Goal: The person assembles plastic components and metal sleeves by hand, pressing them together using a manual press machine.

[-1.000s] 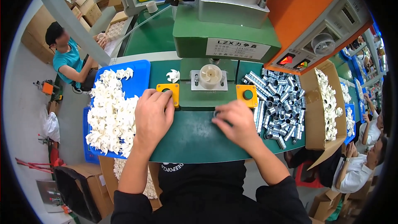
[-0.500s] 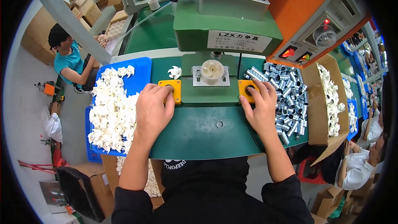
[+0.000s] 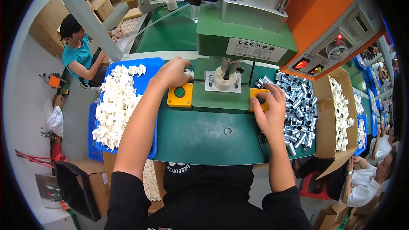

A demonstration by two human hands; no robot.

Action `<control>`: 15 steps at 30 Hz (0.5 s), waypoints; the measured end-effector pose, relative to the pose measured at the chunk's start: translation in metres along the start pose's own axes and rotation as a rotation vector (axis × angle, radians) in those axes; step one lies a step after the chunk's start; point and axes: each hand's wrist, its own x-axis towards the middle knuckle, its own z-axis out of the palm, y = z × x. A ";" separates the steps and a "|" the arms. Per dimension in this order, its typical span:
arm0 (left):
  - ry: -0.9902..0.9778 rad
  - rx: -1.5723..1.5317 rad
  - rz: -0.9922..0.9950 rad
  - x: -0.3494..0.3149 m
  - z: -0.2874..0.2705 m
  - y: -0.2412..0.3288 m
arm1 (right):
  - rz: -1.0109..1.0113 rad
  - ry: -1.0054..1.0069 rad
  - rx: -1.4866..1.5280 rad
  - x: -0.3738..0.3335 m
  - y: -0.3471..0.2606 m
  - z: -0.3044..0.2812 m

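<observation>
My left hand [image 3: 172, 73] has its fingers curled round a small white plastic impeller [image 3: 188, 73] lying behind the left yellow button box [image 3: 180, 96]. Most of that impeller is covered by the fingers. My right hand [image 3: 271, 110] rests at the right yellow button box [image 3: 256, 94], thumb and fingers apart and holding nothing; its button is partly hidden. Between the boxes stands a green press [image 3: 247, 25]. Its metal ram [image 3: 229, 66] is down inside a round white part [image 3: 223, 81] on the metal plate.
A blue tray [image 3: 150, 66] heaped with white impellers stands at the left. Metal sleeves [image 3: 298, 106] are piled to the right, beside a cardboard box [image 3: 326, 113] holding more white parts. A small ring [image 3: 228, 131] lies on the green tabletop [image 3: 200, 145]. Other people sit on both sides.
My left hand has gone from the left button to the impeller behind it. The press ram has come down into the white part. My right hand stays by its button box, fingers shifted slightly.
</observation>
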 end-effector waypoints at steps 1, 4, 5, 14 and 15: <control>-0.116 0.055 0.016 0.005 0.001 0.000 | -0.002 0.000 -0.003 0.004 -0.004 0.001; -0.166 0.030 -0.028 0.012 -0.001 0.004 | 0.034 0.005 0.168 0.017 -0.017 0.009; -0.207 0.017 -0.029 0.012 -0.003 0.004 | 0.035 0.006 0.164 0.023 -0.022 0.010; 0.307 -0.171 0.050 -0.019 0.001 -0.015 | 0.371 -0.139 0.813 0.074 -0.060 0.039; 0.305 -0.171 0.055 -0.023 -0.001 -0.009 | 0.373 -0.135 0.811 0.076 -0.060 0.042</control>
